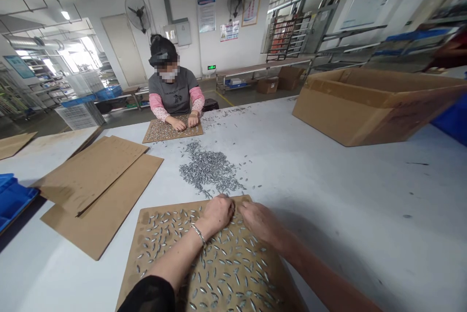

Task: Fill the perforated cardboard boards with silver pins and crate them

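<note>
A brown cardboard sheet (136,249) lies on the table in front of me, dotted with many small silvery spindle-shaped metal pieces (215,263) set apart from each other. My left hand (219,212), with a bracelet at the wrist, rests near the sheet's far edge, its fingers curled closed. Just to its right, my right hand (257,219) is over the far right corner, thumb and fingers pinched together. Whatever either hand grips is hidden or too small to make out. Beyond the sheet spreads a loose heap of the same metal pieces (209,168).
Across the white table (328,195), a co-worker (173,86) has both hands on another cardboard sheet (148,133) with metal pieces. Bare cardboard sheets (98,166) overlap at left, near a blue tray (16,200). A large cardboard box (339,112) stands at right.
</note>
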`<state>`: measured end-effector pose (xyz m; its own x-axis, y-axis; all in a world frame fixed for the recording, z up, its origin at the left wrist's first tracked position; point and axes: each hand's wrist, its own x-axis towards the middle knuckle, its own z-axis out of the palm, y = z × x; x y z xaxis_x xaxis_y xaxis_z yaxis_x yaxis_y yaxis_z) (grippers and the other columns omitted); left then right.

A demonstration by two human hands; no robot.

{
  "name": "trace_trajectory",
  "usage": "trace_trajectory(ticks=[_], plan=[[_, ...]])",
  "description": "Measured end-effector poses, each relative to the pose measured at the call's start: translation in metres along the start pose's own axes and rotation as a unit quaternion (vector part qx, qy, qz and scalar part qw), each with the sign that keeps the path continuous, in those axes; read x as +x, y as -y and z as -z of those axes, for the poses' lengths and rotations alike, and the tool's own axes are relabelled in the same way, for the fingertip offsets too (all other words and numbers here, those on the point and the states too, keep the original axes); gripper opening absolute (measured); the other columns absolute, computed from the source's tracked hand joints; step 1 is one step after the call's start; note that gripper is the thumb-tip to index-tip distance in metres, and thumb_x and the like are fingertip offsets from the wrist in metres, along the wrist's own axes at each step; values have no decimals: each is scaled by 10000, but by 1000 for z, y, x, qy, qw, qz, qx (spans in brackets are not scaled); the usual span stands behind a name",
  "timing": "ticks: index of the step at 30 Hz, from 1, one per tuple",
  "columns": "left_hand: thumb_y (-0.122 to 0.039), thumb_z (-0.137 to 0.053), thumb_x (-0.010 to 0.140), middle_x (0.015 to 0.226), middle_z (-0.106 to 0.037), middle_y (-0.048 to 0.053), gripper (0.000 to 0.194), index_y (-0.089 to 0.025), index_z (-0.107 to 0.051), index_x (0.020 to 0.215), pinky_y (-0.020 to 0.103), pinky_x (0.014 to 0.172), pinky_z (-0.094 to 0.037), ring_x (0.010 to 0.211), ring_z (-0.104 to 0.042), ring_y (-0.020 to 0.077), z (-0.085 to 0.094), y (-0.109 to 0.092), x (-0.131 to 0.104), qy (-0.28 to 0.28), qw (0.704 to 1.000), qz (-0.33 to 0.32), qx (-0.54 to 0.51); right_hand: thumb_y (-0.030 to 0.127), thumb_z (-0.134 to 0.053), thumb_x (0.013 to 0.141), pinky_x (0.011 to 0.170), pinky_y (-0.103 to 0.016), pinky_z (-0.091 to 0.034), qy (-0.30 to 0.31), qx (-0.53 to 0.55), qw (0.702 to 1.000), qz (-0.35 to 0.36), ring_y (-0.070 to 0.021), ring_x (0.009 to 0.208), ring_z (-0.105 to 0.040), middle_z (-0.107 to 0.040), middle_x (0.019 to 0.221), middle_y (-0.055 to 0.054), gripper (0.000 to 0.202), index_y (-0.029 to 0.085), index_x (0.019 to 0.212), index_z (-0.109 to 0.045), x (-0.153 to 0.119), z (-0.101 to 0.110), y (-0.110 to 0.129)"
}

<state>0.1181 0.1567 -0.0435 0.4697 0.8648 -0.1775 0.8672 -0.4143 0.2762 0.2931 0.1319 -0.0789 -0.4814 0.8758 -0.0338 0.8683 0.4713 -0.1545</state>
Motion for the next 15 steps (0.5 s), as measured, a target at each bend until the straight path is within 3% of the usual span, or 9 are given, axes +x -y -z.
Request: trace_trajectory(ticks=[8,15], plan=[[-221,-455,1003,1124,-726,134,294,-162,-742,1028,316,873,-556,965,-703,230,-3,-7,3,12,1000,0,6,116,-495,908,748,-297,-382,29,-4,997,-68,-214,922,-661,-719,1013,-94,195,193,903,-674,-7,16,-15],[-175,-481,980,1150,-716,170,272,-133,-735,1066,353,895,-561,1028,-714,279,-10,-17,7,29,999,5,20,137,-509,951,750,-307,-418,36,-13,995,-92,-255,923,-703,-742,1016,-133,193,171,930,-698,-4,7,1]])
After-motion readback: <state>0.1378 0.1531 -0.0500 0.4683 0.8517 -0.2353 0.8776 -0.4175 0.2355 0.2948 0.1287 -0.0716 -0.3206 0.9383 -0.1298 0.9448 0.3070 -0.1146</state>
